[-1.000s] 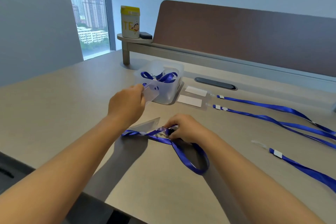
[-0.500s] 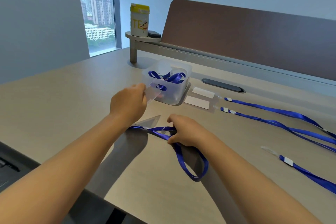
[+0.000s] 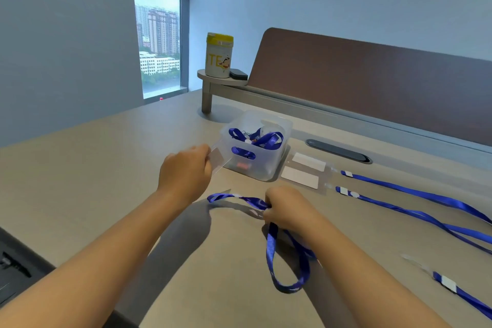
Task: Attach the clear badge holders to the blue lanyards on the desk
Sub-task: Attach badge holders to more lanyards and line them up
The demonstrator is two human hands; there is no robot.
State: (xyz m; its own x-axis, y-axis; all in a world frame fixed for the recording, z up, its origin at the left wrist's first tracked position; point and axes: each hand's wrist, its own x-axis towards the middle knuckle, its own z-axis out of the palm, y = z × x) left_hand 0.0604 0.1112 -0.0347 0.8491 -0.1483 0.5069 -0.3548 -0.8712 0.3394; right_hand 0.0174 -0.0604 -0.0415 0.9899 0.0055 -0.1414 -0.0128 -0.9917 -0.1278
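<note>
Head view, canister (image 3: 219, 57) lettered "TE" – yellow lid

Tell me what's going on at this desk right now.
A person is putting badge holders on lanyards. The left hand holds a clear badge holder up near the plastic bin, while the right hand grips a blue lanyard lying on the desk. They are not joined yet. Two finished lanyards lie to the right.
</note>
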